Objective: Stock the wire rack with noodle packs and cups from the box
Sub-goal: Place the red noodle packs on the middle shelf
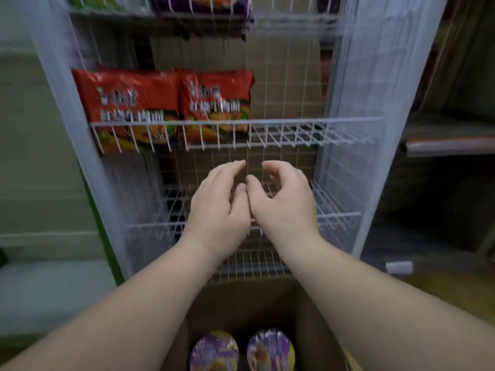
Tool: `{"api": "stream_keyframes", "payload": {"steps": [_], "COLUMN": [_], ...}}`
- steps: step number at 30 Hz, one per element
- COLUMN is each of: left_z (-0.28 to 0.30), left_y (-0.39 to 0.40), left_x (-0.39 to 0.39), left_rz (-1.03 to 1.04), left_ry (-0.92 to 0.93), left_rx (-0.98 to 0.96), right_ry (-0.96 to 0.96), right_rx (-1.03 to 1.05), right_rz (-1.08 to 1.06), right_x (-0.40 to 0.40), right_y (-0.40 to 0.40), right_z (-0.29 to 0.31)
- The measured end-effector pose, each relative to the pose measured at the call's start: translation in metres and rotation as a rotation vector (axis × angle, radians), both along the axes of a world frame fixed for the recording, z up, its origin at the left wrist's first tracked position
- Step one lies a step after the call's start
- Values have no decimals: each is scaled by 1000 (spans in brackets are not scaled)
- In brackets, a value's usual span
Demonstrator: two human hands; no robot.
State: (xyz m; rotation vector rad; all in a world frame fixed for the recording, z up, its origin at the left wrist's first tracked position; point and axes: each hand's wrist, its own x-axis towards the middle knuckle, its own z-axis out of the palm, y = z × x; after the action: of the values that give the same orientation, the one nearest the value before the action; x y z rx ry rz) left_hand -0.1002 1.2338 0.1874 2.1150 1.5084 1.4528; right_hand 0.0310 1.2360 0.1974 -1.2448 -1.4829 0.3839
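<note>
Dim and blurry, the room around you showed a pale wall on the left and a brown wooden shelf [450, 135] on the right. Right in front of you stood the white wire rack [241, 124]. On its middle shelf, two red noodle packs [160, 103] stood side by side at the left end, leaning back behind the front rail. Up on the top shelf sat a purple pack [201, 6] and, left of it, a green pack [93, 1], both cut off by the top edge. At the bottom of the view was the brown box [241, 303], just below the rack. Two noodle cups [242, 349] with purple lids sat next to each other inside it. Your left hand [217, 207] and your right hand [284, 202] were held up close together in front of the lower shelves of the rack, above the box. Their thumbs looked like they touched in the middle. Your left fingers were loosely bent and close together, and they held nothing. Your right fingers were curled over like a loose claw, and they held nothing too. Both bare arms reached up from the bottom corners. A small white thing [399, 266] lay on the floor to the right of the rack, too blurry to tell what it was.
</note>
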Motion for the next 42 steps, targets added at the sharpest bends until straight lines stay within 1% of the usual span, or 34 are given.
{"api": "stream_keyframes", "payload": {"steps": [3, 6, 15, 21, 24, 27, 31, 35, 37, 40, 42], "left_z": [-37, -67, -143, -174, -193, -216, -237, -262, -273, -291, -310], "left_y": [-16, -27, -54, -70, -78, -86, -93, -98, -101, -118, -133], "left_x": [3, -1, 2, 5, 3, 6, 13, 13, 14, 16, 18], "left_rz": [-31, -42, -62, -89, -106, -125, -174, -189, -223, -301, -331], "left_ry": [62, 119, 203, 290, 336, 425, 503, 573, 638, 801, 910], "left_rx": [-100, -162, -415, -557, -666, -785, -853, -853, -940, -1146, -1225], "right_ry": [-47, -89, -187, -277, -381, -486, -556, -595, -698, -1010, -1163], "right_rx": [-99, -182, -383, -495, -588, -687, -760, -784, -886, -1097, -1181], "right_rz": [-1, -19, -36, 0, 35, 73, 117, 184, 262, 452, 560], "right_x": [9, 17, 34, 49, 52, 53, 44, 39, 36, 33, 34], "right_y": [-14, -25, -53, -62, -69, -77, -87, -97, -101, -110, -117], "right_z": [-40, -71, -159, -191, -208, -228, -250, -264, -268, -280, -293]}}
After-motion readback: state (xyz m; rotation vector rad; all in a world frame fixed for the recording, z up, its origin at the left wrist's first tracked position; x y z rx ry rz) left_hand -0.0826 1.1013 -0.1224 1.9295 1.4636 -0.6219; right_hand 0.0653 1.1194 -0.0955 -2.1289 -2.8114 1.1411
